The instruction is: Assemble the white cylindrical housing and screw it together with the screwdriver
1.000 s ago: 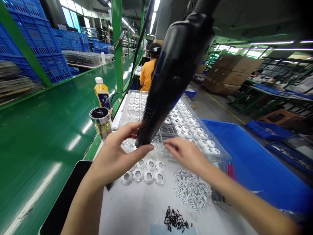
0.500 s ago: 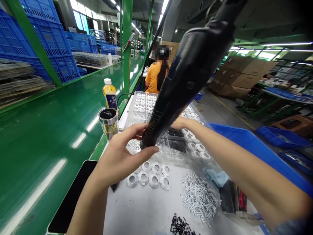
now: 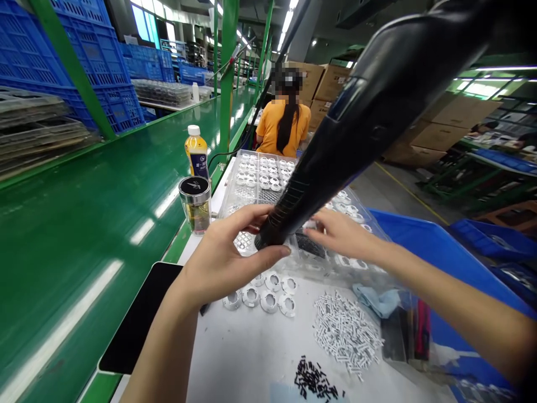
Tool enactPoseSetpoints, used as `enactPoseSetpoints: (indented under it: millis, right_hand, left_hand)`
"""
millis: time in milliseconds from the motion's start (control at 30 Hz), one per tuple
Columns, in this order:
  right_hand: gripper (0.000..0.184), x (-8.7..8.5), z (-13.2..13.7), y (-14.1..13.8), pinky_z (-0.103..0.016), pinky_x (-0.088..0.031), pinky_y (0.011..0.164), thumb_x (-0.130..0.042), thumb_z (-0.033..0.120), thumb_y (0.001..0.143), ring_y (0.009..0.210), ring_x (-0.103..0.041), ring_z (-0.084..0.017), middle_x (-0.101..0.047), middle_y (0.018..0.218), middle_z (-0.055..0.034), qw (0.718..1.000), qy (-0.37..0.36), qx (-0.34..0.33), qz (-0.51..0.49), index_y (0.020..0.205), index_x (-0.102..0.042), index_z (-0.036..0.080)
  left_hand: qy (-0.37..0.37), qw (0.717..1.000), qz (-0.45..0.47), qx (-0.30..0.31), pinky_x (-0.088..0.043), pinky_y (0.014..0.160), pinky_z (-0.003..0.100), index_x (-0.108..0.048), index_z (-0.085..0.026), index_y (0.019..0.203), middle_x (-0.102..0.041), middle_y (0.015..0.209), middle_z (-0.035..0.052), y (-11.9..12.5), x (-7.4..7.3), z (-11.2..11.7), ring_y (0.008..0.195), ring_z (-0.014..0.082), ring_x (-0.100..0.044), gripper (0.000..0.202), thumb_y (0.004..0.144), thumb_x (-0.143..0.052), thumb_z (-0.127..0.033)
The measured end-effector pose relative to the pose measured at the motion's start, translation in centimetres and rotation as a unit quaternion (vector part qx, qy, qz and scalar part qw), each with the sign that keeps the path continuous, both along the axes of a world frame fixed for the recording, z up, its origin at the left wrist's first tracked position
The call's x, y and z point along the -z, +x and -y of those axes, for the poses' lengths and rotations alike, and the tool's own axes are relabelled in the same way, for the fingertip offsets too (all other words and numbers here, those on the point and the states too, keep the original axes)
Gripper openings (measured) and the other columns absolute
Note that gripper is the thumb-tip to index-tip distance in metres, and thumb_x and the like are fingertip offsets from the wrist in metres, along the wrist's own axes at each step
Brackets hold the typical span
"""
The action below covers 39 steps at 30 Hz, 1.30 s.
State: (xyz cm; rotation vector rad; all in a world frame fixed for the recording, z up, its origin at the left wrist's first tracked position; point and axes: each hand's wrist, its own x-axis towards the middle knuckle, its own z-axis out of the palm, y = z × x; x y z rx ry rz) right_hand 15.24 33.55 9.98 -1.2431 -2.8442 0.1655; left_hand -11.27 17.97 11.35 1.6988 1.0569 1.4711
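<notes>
A black electric screwdriver (image 3: 319, 168) slants across the view, its lower end in my left hand (image 3: 226, 252). The left thumb lies below that end, and the fingers curl behind it, partly hidden. My right hand (image 3: 344, 232) is over the clear compartment tray (image 3: 251, 193), just right of the screwdriver. Its fingers are bent together around something whitish, mostly hidden by the tool. White ring-shaped parts (image 3: 269, 301) lie in rows on the white tabletop (image 3: 247, 358), in front of the tray. More rings sit in the tray's compartments.
White screws (image 3: 346, 330) and black screws (image 3: 314, 378) lie in piles. Nearby are a blue cloth (image 3: 377, 301), a blue bin (image 3: 423, 240), a lidded jar (image 3: 196, 207), a bottle (image 3: 196, 151) and a black tablet (image 3: 140, 319). A green conveyor (image 3: 104, 207) runs left; a person (image 3: 281, 126) sits ahead.
My right hand has drawn back from the far tray compartments, and its fingers now show beside the screwdriver. My left hand stays at the tool's lower end. The whole view has shifted slightly.
</notes>
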Motion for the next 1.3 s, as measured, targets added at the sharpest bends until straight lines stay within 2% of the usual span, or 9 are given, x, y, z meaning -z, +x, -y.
enactPoseSetpoints:
  millis: [133,200,300,367,467,667,833,1033,1300]
  right_hand:
    - [0.013,1.4,10.4,-0.7,-0.029,-0.05,0.064,-0.055,0.033,0.103,0.077,-0.062,-0.015,-0.062,0.11,-0.0052,0.993,-0.07,-0.094,0.03,0.107,-0.062,0.022]
    - [0.008,3.1,14.9,-2.2,-0.031,-0.048,0.064,-0.058,0.021,0.097,0.073,-0.061,-0.016,-0.063,0.11,-0.0042,0.984,-0.088,-0.142,0.054,0.104,-0.062,0.023]
    - [0.017,6.4,19.3,-5.4,-0.033,-0.047,0.062,-0.06,0.011,0.086,0.087,-0.065,-0.027,-0.063,0.107,-0.0076,0.978,-0.089,-0.166,0.087,0.1,-0.061,0.021]
    - [0.022,8.4,20.9,-7.5,-0.035,-0.047,0.059,-0.058,0.009,0.086,0.085,-0.066,-0.029,-0.062,0.106,-0.0098,0.983,-0.083,-0.131,0.102,0.105,-0.061,0.021]
    - [0.032,9.9,22.2,-9.7,-0.035,-0.048,0.058,-0.053,0.002,0.086,0.082,-0.068,-0.03,-0.062,0.104,-0.011,0.989,-0.071,-0.054,0.121,0.111,-0.061,0.021]
    - [0.043,10.2,22.6,-10.3,-0.033,-0.052,0.059,-0.059,0.012,0.094,0.083,-0.07,-0.028,-0.064,0.109,-0.0095,0.99,-0.065,0.014,0.124,0.133,-0.058,0.03]
    - [0.042,10.7,22.3,-10.1,-0.031,-0.051,0.058,-0.053,0.013,0.098,0.078,-0.07,-0.026,-0.064,0.106,-0.0095,0.992,-0.056,0.02,0.115,0.136,-0.058,0.032]
    - [0.048,10.8,21.8,-10.2,-0.033,-0.051,0.059,-0.054,0.013,0.096,0.079,-0.07,-0.028,-0.064,0.105,-0.011,0.993,-0.058,0.006,0.099,0.141,-0.054,0.031]
    - [0.057,10.5,21.8,-9.3,-0.044,-0.058,0.063,-0.052,0.006,0.088,0.086,-0.069,-0.033,-0.063,0.112,-0.0133,0.994,-0.073,-0.033,0.075,0.141,-0.049,0.027]
  left_hand:
    - [0.014,1.0,0.008,0.008,-0.056,0.095,0.034,-0.066,-0.017,0.131,-0.075,0.117,0.0046,0.5,0.1,-0.3,0.103,0.019,-0.07,0.048,0.087,-0.083,-0.019]
    - [0.02,1.0,0.007,0.014,-0.056,0.096,0.035,-0.066,-0.018,0.13,-0.074,0.117,0.004,0.7,0.2,-0.4,0.104,0.0193,-0.07,0.047,0.086,-0.083,-0.019]
    - [0.033,0.999,-0.003,0.024,-0.055,0.096,0.035,-0.067,-0.02,0.128,-0.074,0.118,0.0027,0.8,0.3,-0.3,0.104,0.0191,-0.07,0.045,0.086,-0.084,-0.019]
    - [0.038,0.999,-0.006,0.029,-0.056,0.096,0.035,-0.068,-0.021,0.128,-0.074,0.119,0.0028,0.8,0.3,-0.1,0.105,0.0194,-0.07,0.045,0.086,-0.084,-0.019]
    - [0.036,0.999,0.002,0.032,-0.056,0.097,0.036,-0.068,-0.021,0.128,-0.074,0.121,0.0036,0.7,0.1,0.2,0.106,0.0202,-0.07,0.046,0.085,-0.085,-0.021]
    - [0.027,0.999,0.02,0.032,-0.057,0.096,0.038,-0.067,-0.018,0.13,-0.075,0.12,0.0065,0.8,0.2,-0.2,0.106,0.022,-0.071,0.05,0.085,-0.086,-0.024]
    - [0.025,0.999,0.006,0.037,-0.056,0.095,0.038,-0.067,-0.019,0.129,-0.075,0.119,0.0054,1.0,0.2,-0.3,0.105,0.0218,-0.071,0.049,0.085,-0.086,-0.023]
    - [0.015,0.999,-0.002,0.039,-0.056,0.097,0.037,-0.067,-0.024,0.128,-0.074,0.121,0.0039,1.2,-0.3,0.3,0.107,0.0222,-0.07,0.045,0.086,-0.084,-0.02]
    - [-0.011,0.999,0.008,0.037,-0.055,0.1,0.038,-0.069,-0.023,0.127,-0.073,0.119,0.0039,1.0,-0.1,0.1,0.109,0.022,-0.069,0.04,0.089,-0.082,-0.024]
